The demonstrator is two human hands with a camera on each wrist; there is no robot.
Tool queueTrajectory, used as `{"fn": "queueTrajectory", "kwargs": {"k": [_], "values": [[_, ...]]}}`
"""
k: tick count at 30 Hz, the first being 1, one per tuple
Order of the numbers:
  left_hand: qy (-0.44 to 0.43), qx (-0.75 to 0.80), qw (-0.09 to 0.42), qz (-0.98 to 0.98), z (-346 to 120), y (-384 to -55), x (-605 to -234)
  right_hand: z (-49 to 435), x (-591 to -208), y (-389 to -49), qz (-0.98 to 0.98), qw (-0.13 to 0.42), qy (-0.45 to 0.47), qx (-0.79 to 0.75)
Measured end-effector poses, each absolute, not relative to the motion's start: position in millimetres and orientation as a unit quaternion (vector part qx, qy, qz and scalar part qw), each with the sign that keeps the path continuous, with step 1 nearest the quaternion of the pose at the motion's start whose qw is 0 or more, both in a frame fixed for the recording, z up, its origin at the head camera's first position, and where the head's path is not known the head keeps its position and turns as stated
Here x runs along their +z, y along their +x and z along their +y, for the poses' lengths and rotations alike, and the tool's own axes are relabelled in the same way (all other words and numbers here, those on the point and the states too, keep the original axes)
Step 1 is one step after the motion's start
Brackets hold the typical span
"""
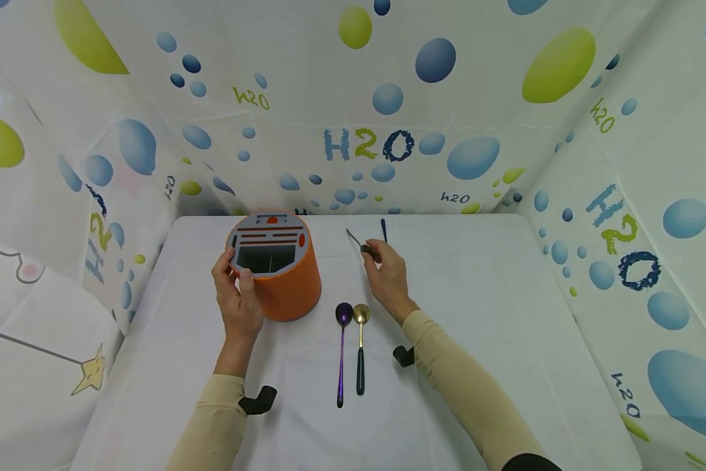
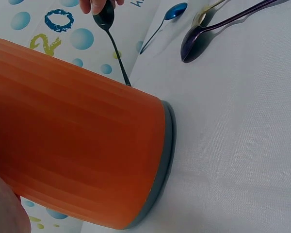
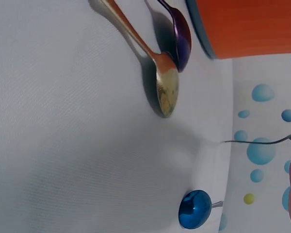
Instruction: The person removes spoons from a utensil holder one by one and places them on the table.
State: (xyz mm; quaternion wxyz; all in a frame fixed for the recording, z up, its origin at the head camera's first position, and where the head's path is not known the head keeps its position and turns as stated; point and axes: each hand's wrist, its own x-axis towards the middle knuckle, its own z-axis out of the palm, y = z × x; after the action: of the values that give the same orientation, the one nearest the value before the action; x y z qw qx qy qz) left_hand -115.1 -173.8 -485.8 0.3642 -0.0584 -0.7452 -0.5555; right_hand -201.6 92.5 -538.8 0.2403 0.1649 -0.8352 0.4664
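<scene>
An orange cylindrical utensil holder [image 1: 288, 291] with a grey slotted top stands at the back left of the table; my left hand [image 1: 239, 307] grips its upper left side, thumb at the rim. Further right, my right hand [image 1: 388, 278] pinches a dark spoon [image 2: 105, 18] by its bowl, the thin handle [image 3: 262, 142] pointing away from the fingers and towards the holder's side. A purple spoon [image 1: 343, 315] and a gold spoon [image 1: 361, 315] with a dark green handle lie side by side between the forearms. Past the right hand lies a blue spoon [image 3: 195, 209], mostly hidden in the head view.
A white cloth covers the table [image 1: 506, 294]. Patterned sheets [image 1: 353, 78] with blue and green spots rise behind and along both sides. Black wrist mounts [image 1: 258, 400] stick out from both sleeves above the table.
</scene>
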Motion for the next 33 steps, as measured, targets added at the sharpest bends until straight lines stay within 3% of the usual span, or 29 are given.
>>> {"fn": "queueTrajectory", "kwargs": {"k": [33], "values": [[-0.062,-0.576,0.364,-0.73,-174.8,-115.3,-485.3,86.0,-501.7,-199.7,-0.762,0.308,0.145,0.551]]}}
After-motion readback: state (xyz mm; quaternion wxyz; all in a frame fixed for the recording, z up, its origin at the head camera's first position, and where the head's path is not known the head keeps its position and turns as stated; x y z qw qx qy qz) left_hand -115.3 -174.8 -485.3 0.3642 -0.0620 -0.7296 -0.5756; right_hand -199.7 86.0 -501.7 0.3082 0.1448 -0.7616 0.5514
